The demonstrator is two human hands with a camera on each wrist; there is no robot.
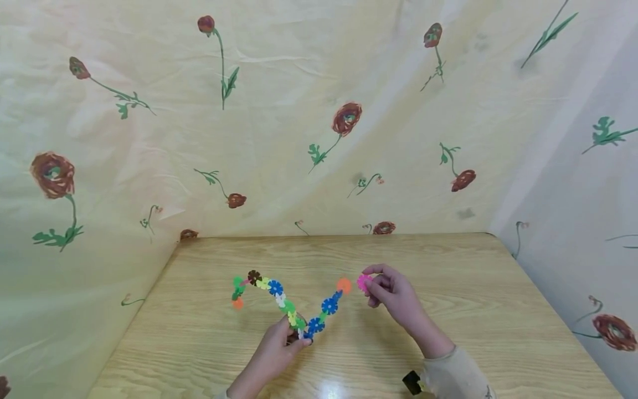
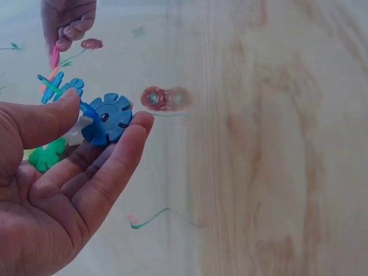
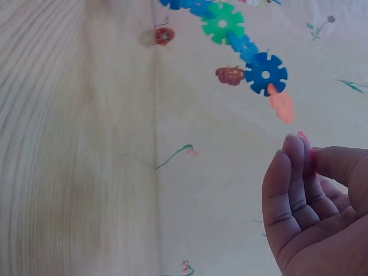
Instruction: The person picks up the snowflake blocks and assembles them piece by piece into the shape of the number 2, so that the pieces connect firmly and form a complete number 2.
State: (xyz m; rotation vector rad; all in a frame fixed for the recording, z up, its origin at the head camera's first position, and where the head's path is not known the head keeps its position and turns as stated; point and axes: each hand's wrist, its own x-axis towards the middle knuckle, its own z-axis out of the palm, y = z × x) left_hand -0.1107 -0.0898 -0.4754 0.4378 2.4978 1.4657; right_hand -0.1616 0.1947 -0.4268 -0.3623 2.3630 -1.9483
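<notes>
A V-shaped chain of notched plastic snowflake discs (image 1: 329,306) in blue, green, white, yellow, brown and orange is raised over the table. Near its lowest bend my left hand (image 1: 277,347) pinches it between thumb and fingers; in the left wrist view a blue disc (image 2: 108,119) sits at the fingertips. My right hand (image 1: 396,296) pinches a pink snowflake disc (image 1: 365,283) by its edge. That disc is a small gap to the right of the orange disc (image 1: 344,285) ending the chain's right arm. In the right wrist view the orange disc (image 3: 282,105) slots into a blue one.
Beneath both hands is a wood-grain table (image 1: 199,354). Flower-printed cloth (image 1: 279,138) hangs behind it and along its sides. A small black object (image 1: 412,382) shows beside the right sleeve (image 1: 456,374).
</notes>
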